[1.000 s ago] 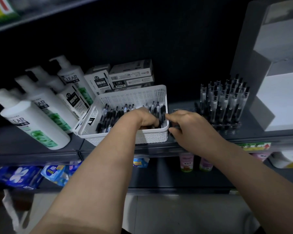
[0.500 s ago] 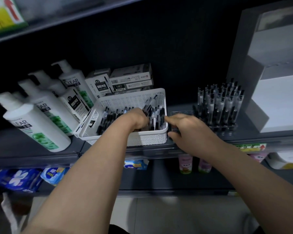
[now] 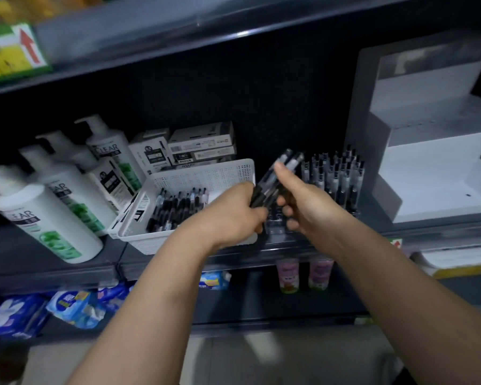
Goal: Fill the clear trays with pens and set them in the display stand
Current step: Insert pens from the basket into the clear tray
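Pen bundle (image 3: 265,183) gripped in left hand (image 3: 233,215) fist; right hand (image 3: 308,202) pinches it; basket (image 3: 220,173) at 9 o'clock.

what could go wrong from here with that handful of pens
The left hand grips a loose bundle of black-and-clear pens by their lower ends; one could slip out and fall.
The bundle tilts toward the upright pens in the clear tray; a swing right may topple them.
The left forearm passes over the front corner of the white perforated basket and could nudge it.
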